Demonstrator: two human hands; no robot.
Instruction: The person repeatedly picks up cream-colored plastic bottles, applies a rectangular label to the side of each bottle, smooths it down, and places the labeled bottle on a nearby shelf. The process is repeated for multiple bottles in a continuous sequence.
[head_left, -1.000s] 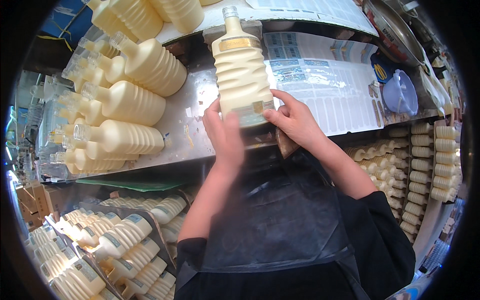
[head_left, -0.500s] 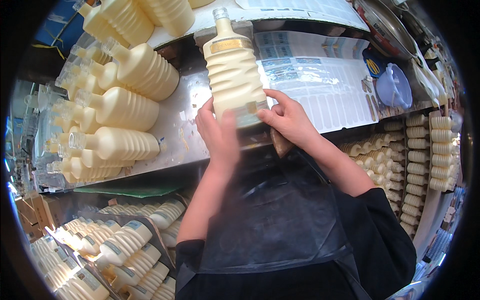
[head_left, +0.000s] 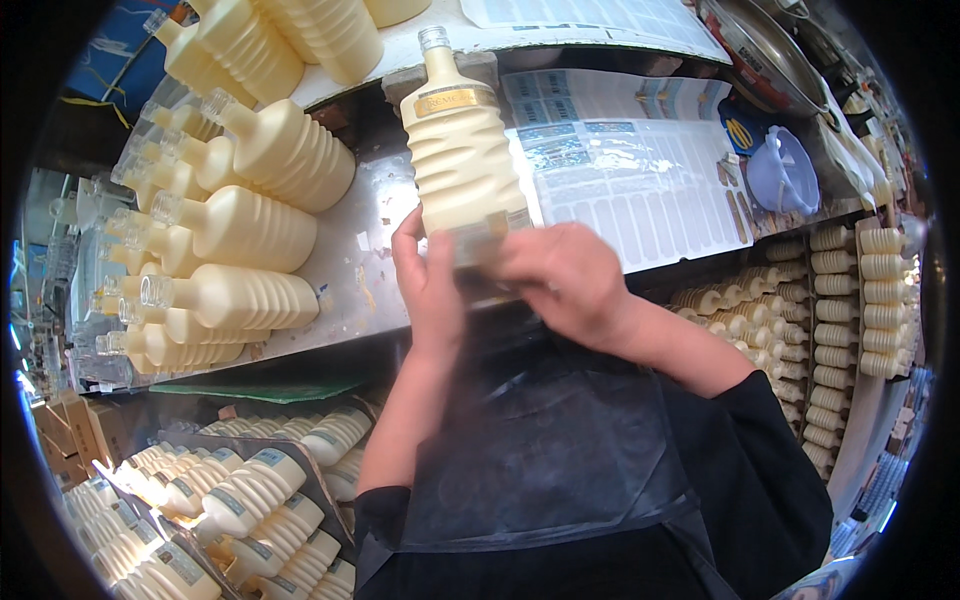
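Observation:
A cream ribbed bottle (head_left: 465,150) with a clear threaded neck and a gold label (head_left: 450,101) lies on its back at the bench front, neck pointing away. My left hand (head_left: 432,290) grips its lower left side, thumb near the base. Over the lower right of the bottle my right hand (head_left: 570,285) is curled and blurred by motion, its fingers at a greyish label (head_left: 480,238) near the base. The hand partly covers this label, and what its fingers hold cannot be made out.
Sheets of labels (head_left: 640,185) lie right of the bottle, near a lilac basket (head_left: 785,172). Several unlabelled cream bottles (head_left: 255,228) are stacked at left. Labelled bottles (head_left: 245,495) fill trays below left; more bottles (head_left: 830,340) stand in rows below right.
My right hand has swept left from the bottle's right edge across the lower label, its fingers now curled. My left hand still holds the left side. A brown piece seen under my right hand is now hidden.

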